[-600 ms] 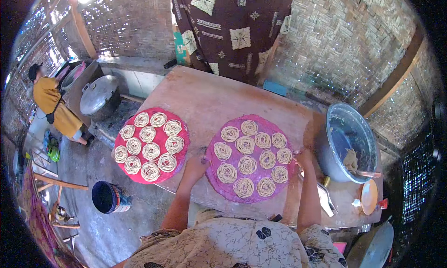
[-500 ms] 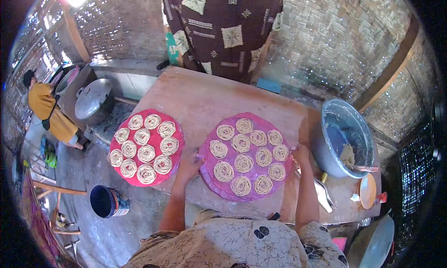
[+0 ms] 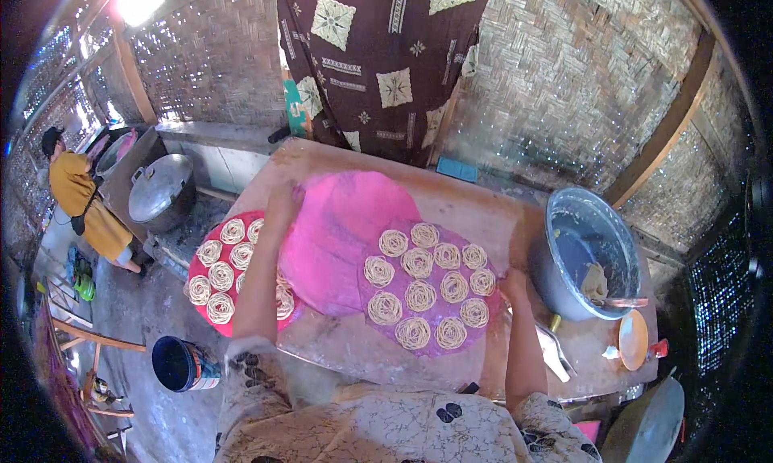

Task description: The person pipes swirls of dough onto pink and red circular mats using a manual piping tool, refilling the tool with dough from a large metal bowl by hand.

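Observation:
My left hand (image 3: 288,196) reaches across the table with closed fingers on the far left edge of a thin round pink sheet (image 3: 330,237). The pink sheet lies partly under a round purple sheet (image 3: 435,312), which bears several rosette-shaped nests of pale noodle-like strands (image 3: 419,295). At the purple sheet's right rim rests my right hand (image 3: 514,286), its fingers curled at the edge; what they grip is hidden. Beneath my left forearm, a red round sheet (image 3: 235,294) with more such nests is partly covered.
A large grey-blue basin (image 3: 551,254) with pale dough stands at the right. Near it lie a metal utensil (image 3: 552,355) and an orange dish (image 3: 634,340). A dark bucket (image 3: 179,364) is on the floor. A lidded pot (image 3: 162,191) and a person (image 3: 84,193) are at far left.
My left hand has moved from the purple sheet's left rim up and away, drawing the pink sheet out leftward. My right hand stays near the right rim.

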Action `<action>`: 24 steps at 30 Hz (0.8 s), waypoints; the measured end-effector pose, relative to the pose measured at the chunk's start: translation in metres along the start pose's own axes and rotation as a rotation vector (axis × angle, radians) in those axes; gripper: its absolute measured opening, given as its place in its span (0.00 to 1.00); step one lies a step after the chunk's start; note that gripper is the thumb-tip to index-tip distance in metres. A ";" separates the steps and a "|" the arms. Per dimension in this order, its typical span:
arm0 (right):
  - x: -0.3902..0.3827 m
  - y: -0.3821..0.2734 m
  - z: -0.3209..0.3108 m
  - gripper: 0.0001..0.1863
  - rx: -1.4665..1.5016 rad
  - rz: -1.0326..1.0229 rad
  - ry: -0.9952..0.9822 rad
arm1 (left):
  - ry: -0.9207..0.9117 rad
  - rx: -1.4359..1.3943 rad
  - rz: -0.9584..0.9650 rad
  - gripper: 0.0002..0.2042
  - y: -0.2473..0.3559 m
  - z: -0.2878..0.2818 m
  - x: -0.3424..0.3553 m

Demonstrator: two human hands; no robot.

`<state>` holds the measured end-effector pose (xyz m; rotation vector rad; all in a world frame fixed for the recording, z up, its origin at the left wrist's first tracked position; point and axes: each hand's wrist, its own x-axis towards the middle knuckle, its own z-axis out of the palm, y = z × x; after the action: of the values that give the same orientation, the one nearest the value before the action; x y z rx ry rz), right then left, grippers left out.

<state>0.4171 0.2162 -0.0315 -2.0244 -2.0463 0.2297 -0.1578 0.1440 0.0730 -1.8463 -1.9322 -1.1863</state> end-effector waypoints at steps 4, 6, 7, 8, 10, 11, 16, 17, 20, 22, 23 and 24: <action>-0.007 0.009 0.001 0.11 0.124 0.053 0.027 | -0.026 0.092 0.011 0.11 0.043 -0.027 0.094; -0.005 0.011 0.004 0.12 0.151 0.071 0.044 | -0.051 0.096 -0.016 0.11 0.080 -0.048 0.130; -0.009 0.007 0.002 0.12 0.158 0.083 0.032 | -0.031 0.103 0.007 0.11 0.098 -0.056 0.143; -0.011 0.004 -0.001 0.12 0.164 0.095 0.019 | -0.012 0.109 0.029 0.11 0.107 -0.060 0.156; -0.015 0.003 0.000 0.11 0.204 0.105 0.034 | 0.027 0.064 0.098 0.10 0.109 -0.059 0.179; -0.015 0.003 0.000 0.11 0.222 0.112 0.043 | 0.046 0.039 0.133 0.10 0.110 -0.057 0.191; -0.020 -0.008 -0.006 0.08 0.206 0.088 0.022 | 0.160 0.102 -0.027 0.12 0.007 -0.020 0.219; -0.021 -0.008 -0.004 0.07 0.220 0.072 0.040 | 0.187 0.152 -0.056 0.13 -0.023 -0.003 0.217; -0.023 0.006 0.007 0.07 0.279 0.141 0.033 | 0.057 0.090 -0.122 0.12 -0.053 0.053 0.183; -0.022 0.006 0.005 0.08 0.201 0.077 0.024 | 0.061 0.072 -0.240 0.12 -0.064 0.081 0.150; -0.019 0.007 0.007 0.08 0.162 0.035 0.016 | 0.078 0.014 -0.279 0.12 -0.070 0.087 0.136; -0.018 0.013 0.013 0.08 0.185 0.054 0.002 | 0.051 0.092 -0.270 0.12 -0.083 0.098 0.129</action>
<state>0.4255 0.1995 -0.0492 -1.9674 -1.8942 0.4115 -0.2218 0.3137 0.0606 -1.5313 -2.2192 -1.1819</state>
